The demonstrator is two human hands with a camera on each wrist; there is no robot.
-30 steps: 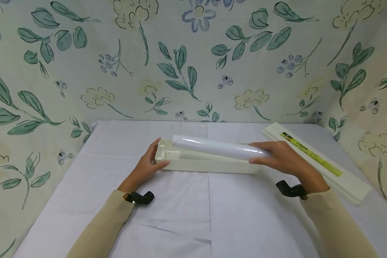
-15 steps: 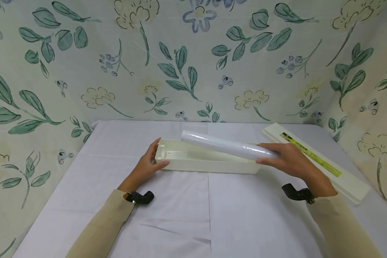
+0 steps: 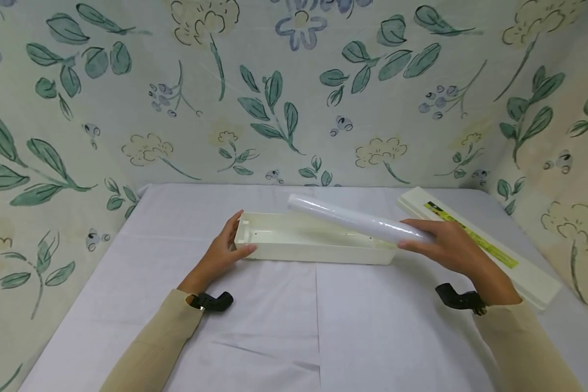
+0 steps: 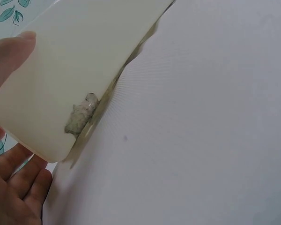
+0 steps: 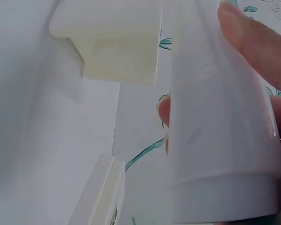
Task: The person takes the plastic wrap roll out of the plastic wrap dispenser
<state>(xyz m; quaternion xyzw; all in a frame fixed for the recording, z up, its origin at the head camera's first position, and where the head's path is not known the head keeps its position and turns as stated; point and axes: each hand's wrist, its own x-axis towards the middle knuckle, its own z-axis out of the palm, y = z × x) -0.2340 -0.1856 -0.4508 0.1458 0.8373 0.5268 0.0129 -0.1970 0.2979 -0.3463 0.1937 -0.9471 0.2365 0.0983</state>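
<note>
A long cream plastic box lies lidless on the table, its inside visible in the head view. My left hand grips its left end, thumb on the front wall and fingers around the end. In the left wrist view a greyish patch shows low on the box wall. With my right hand I hold a white roll in shiny clear wrap by its right end. It slants over the box, left end higher and toward the back. The right wrist view shows thumb and fingers around the roll.
At the right, a long cream lid with a yellow-green label strip lies diagonally on the white-covered table. A floral cloth hangs behind and at the sides. Each wrist carries a black camera mount.
My right hand has moved to the right with the roll, whose left end has risen and uncovers more of the box's inside. The left hand and box have stayed in place.
</note>
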